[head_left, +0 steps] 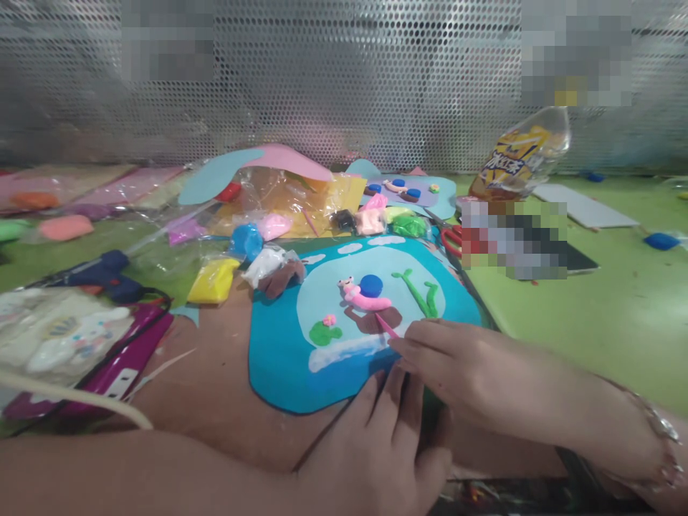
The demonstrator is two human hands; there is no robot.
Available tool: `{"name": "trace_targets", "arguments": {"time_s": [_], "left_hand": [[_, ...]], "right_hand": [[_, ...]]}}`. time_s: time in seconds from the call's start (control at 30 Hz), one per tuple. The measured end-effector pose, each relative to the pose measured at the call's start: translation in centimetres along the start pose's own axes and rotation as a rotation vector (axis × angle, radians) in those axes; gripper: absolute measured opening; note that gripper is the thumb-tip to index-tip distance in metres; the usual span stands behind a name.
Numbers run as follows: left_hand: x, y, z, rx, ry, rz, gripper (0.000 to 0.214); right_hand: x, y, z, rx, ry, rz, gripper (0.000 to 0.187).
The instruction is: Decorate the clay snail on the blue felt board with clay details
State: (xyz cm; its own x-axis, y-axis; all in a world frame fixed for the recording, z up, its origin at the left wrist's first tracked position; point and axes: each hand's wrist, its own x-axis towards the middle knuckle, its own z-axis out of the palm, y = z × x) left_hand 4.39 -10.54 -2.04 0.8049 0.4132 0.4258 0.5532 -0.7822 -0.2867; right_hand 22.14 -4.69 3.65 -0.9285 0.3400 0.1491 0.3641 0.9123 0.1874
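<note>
In my right hand (473, 373), a pink pointed modelling tool (387, 327) is pinched, its tip touching the brown clay patch (368, 320) below a pink clay snail figure (372, 300). A round blue clay piece (370, 286) sits at the snail's back. These are on a blue layered card (274, 369), along with a green clay plant (416, 290), a green clay leaf (323, 332) with a pink flower, and a white clay strip (349, 352). My left hand (376, 437) lies at the card's near edge, fingers stretched out; its fingertips are partly under my right hand.
Bagged clay, including a yellow packet (213, 281) and a blue lump (246, 241), lies behind the card. Red-handled scissors (453, 240), a drink bottle (519, 158) and another decorated card (443, 201) stand farther back. At left are a glue gun (107, 276) and a purple case (142, 337).
</note>
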Motion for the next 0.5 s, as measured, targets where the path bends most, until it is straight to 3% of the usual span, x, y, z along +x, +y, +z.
{"name": "trace_targets", "arguments": {"time_s": [0.3,0.5], "left_hand": [[-0.10,0.33,0.53,0.005,0.058,-0.029,0.036],[-0.04,0.25,0.27,0.008,-0.003,-0.004,0.040]], "right_hand": [[-0.19,-0.40,-0.26,-0.044,0.011,-0.012,0.017],[-0.56,-0.66,0.06,0.005,-0.003,0.020,0.016]]}}
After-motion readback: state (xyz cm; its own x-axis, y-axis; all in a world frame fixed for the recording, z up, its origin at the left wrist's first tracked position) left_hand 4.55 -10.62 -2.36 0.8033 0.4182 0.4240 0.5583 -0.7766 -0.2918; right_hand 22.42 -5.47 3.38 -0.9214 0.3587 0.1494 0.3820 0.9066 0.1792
